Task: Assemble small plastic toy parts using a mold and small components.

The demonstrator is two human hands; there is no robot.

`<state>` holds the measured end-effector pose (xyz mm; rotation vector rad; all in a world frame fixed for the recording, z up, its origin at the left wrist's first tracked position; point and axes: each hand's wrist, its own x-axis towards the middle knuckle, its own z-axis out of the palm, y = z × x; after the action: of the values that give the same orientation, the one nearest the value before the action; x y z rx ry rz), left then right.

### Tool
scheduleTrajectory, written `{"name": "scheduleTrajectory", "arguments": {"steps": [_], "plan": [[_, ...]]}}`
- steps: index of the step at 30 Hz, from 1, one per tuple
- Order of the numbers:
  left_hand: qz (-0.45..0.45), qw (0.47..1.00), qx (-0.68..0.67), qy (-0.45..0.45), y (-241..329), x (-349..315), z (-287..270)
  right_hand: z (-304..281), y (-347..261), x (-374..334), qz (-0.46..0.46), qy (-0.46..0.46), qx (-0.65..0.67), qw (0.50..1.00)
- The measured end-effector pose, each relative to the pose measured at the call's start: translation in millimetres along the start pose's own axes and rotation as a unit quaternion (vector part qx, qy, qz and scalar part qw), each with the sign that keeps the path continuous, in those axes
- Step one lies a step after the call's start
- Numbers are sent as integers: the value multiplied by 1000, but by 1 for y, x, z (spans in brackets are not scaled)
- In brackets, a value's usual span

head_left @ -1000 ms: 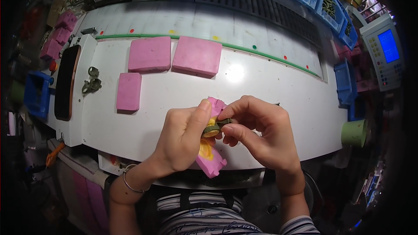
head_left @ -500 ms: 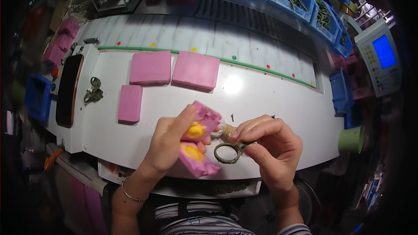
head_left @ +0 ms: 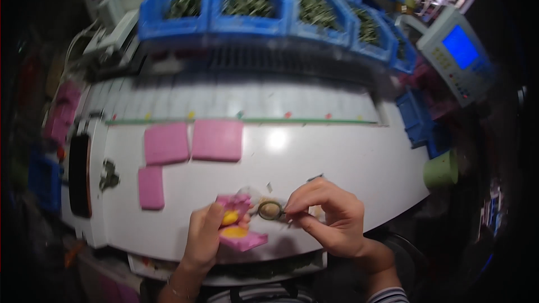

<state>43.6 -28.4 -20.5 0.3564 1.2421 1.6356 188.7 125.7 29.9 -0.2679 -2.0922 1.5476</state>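
My left hand [head_left: 203, 238] grips a split pink rubber mould [head_left: 244, 241], its two halves spread apart to show yellow patches inside. In my right hand [head_left: 336, 221], a dark olive ring-shaped piece [head_left: 260, 212] is pinched between thumb and fingertips, its loop towards the mould. Behind the ring, a whitish and tan item [head_left: 270, 209] shows partly through the loop; blur hides what it is. Three pink blocks [head_left: 218, 141] lie on the white tabletop beyond my left hand. Left of them sit several dark green pieces [head_left: 109, 175].
Blue bins [head_left: 241, 27] filled with green pieces line the back. A phone [head_left: 80, 177] lies at the left side. On the right stand a control panel with a blue screen [head_left: 460, 46] and a green cup [head_left: 441, 171]. Small scraps [head_left: 269, 187] lie beyond my hands.
The view has tilted up, bringing more of the bins in. My right hand has moved the ring farther over the table, in front of the tan item. My left hand still holds the mould.
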Motion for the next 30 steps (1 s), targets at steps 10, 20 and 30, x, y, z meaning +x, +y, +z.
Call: {"name": "scheduleTrajectory", "arguments": {"steps": [10, 20, 30], "plan": [[-49, 999, -10, 6, -23, 4, -17, -208, -2, 141, 18, 193, -182, 964], [-61, 995, -16, 82, -19, -10, -17, -242, 53, 234, -164, 368, -383, 831], [65, 995, -77, 21, 4, 8, 6, 23, 7, 23, -278, -106, -249, 922]]}}
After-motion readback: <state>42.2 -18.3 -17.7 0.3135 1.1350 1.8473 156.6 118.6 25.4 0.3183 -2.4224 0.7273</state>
